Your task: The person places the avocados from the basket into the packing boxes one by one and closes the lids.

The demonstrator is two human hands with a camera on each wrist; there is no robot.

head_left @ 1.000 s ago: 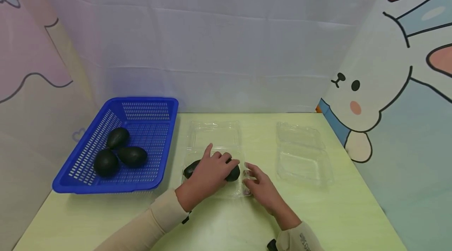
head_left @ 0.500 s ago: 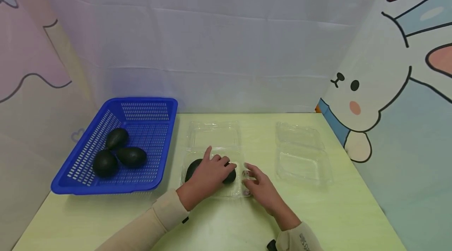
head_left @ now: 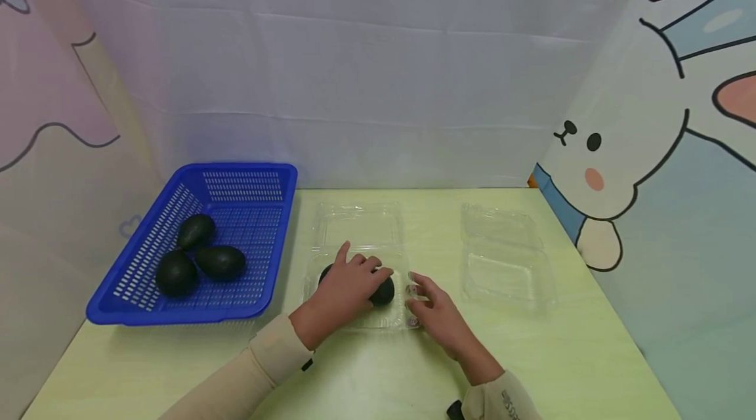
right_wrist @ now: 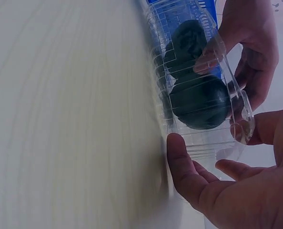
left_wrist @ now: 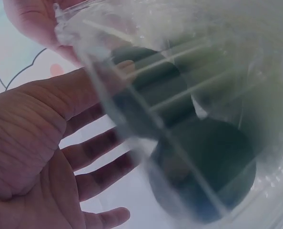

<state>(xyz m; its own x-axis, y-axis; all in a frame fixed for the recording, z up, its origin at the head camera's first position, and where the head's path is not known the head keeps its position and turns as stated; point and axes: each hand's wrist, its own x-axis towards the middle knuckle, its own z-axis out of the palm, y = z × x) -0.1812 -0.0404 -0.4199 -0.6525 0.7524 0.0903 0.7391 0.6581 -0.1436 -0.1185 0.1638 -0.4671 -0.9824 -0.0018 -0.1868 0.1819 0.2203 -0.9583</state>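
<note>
Dark green avocados lie in the lower half of an open clear plastic clamshell point(head_left: 392, 321), mid-table. My left hand point(head_left: 348, 285) reaches over them from the left. In the head view its thumb and fingers pinch the right-hand avocado point(head_left: 384, 292), and it mostly covers another avocado point(head_left: 325, 272). Both avocados show through the plastic wall in the left wrist view, where the thumb point(left_wrist: 98, 83) overlaps the upper one. At the clamshell's right side, my right hand point(head_left: 440, 318) grips the wall, with its thumb point(right_wrist: 177, 148) low and a fingertip at the rim.
A blue plastic basket point(head_left: 268, 282) stands at the left with three avocados point(head_left: 220, 262) in it. Another open clear clamshell point(head_left: 508, 275) lies to the right. A white curtain point(head_left: 378, 79) hangs behind the table.
The avocados in the clamshell have shifted and turned under my left hand, the right-hand one slightly to the left. My right hand stays at the clamshell's side.
</note>
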